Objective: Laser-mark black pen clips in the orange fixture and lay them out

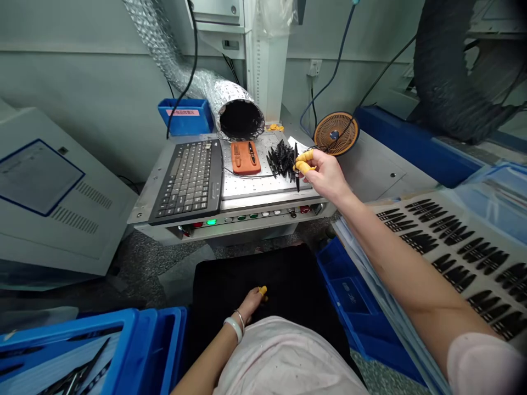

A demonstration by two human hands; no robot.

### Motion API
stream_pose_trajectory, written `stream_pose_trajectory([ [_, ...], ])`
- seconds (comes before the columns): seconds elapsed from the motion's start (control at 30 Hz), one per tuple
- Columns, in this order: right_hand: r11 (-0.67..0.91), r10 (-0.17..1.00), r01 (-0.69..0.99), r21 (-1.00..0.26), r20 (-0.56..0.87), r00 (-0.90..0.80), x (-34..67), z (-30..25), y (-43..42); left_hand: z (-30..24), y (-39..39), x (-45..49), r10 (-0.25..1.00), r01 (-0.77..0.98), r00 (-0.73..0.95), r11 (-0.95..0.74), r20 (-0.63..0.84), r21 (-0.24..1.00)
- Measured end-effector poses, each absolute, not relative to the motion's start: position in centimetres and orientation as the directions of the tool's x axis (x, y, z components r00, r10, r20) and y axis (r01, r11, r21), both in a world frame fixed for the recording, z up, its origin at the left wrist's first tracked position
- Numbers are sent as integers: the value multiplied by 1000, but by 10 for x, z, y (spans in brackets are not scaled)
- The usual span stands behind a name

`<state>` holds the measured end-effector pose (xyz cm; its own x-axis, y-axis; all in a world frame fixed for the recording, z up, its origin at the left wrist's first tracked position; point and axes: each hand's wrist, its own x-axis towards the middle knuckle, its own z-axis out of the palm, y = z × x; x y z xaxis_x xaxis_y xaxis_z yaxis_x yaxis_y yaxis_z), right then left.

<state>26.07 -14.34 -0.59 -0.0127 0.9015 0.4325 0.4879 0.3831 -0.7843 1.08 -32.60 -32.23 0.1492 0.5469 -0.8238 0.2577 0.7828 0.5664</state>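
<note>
My right hand (323,171), with yellow finger cots on thumb and fingers, pinches a slim black knife blade (297,181), held upright at the front right of the metal work plate (242,188). Just left of it lies a pile of similar black blades (281,158). An orange fixture block (246,158) with blade-shaped recesses sits left of the pile, one dark piece in its right recess. Low over my black-clad lap is my left hand (252,303), fingers curled and tipped with yellow cots. Whatever it may hold is hidden against the dark cloth.
A black keyboard (191,178) stands left of the fixture. Behind are a foil duct (241,115), a blue bin (187,116) and a small round fan (336,134). At right, rows of blades lie on a pale sheet (448,247). Blue crates (142,351) stand lower left.
</note>
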Motion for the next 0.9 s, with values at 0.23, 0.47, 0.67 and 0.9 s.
stream_pose_trajectory([
  [0.23, 356, 911, 365, -860, 406, 68, 252, -6, -150, -329, -327, 13, 614, 170, 75, 769, -786, 617],
  [0.47, 303, 934, 365, -880, 351, 72, 252, -6, -151, -303, -316, 16, 795, 203, 52, 584, -605, 786],
  [0.67, 336, 918, 423, -841, 393, 52, 251, -8, -138, -256, -301, 10, 901, 215, 149, 373, -408, 903],
  [0.9, 307, 933, 449, -839, 358, 32, 247, -14, -120, -151, -267, 14, 921, 371, 332, 71, -204, 926],
])
